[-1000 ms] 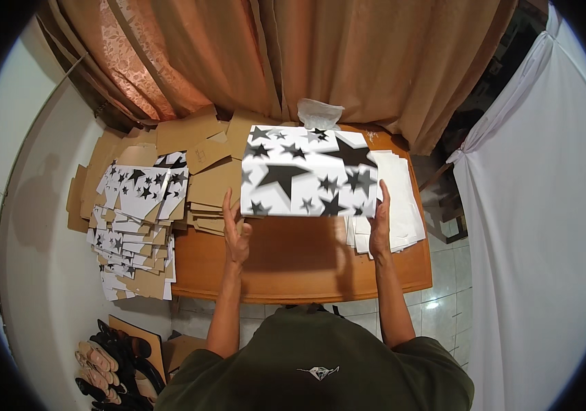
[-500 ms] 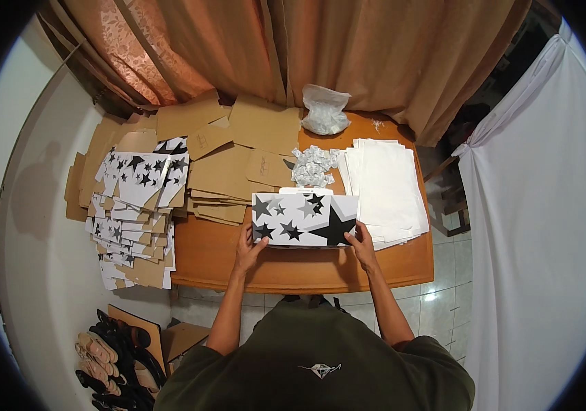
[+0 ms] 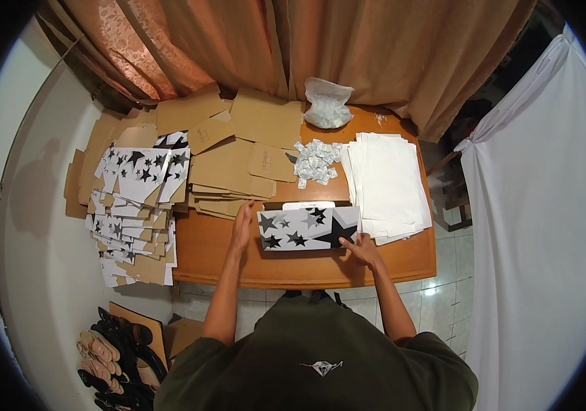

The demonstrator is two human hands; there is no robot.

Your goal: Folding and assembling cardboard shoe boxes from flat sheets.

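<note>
A white cardboard box (image 3: 308, 229) printed with black and grey stars stands near the table's front edge. At its top, a pale flap (image 3: 300, 205) shows along the far side, with a dark gap beside it. My right hand (image 3: 365, 252) grips the box's right end, thumb on the starred front and the other fingers partly hidden. Beside the left end is my left hand (image 3: 241, 229), off the box, its fingers stretched out toward the brown cardboard. Small white sachets (image 3: 317, 163) lie in a loose heap beyond the box.
Star-printed flat cardboard (image 3: 139, 178) is piled at the left, next to stacked brown cardboard (image 3: 231, 164). White paper sheets (image 3: 389, 188) lie at the right. A clear plastic bag (image 3: 327, 103) stands at the back of the wooden table (image 3: 293, 270). Shoes (image 3: 118, 356) fill the lower left.
My left hand has let go of the box's left end and moved away to the left and up. The box has tipped slightly, and a dark gap now shows at its top.
</note>
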